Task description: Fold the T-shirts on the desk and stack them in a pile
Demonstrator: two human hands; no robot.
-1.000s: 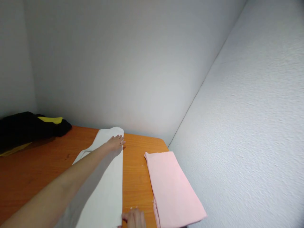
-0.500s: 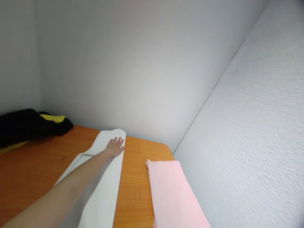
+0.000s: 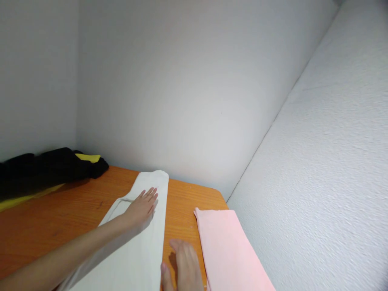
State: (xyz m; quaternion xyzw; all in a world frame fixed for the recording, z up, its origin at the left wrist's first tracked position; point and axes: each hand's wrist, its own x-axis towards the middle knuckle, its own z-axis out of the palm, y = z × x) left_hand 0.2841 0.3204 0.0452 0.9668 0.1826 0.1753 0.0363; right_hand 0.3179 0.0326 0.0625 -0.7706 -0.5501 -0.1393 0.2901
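Observation:
A long folded white cloth garment (image 3: 130, 246) lies on the orange-brown wooden table (image 3: 75, 210), its narrow end close to the back wall. My left hand (image 3: 141, 208) rests palm down on its upper part, fingers stretched out. Low in the picture, my right hand (image 3: 184, 264) is over the strip of wood at the white garment's right edge. Its thumb stands apart from the fingers and it holds nothing; it is slightly blurred. To its right is a folded pink cloth (image 3: 228, 246), apart from the white one, running out of view at the bottom.
A heap of black cloth (image 3: 54, 165) with yellow parts (image 3: 87, 157) lies at the far left of the table. A pale wall (image 3: 182, 101) rises behind the table, and a rough white wall (image 3: 327, 161) closes in the right side.
My left hand has slid a little toward me along the white garment. My right hand has come into view from below. The view has swung slightly left.

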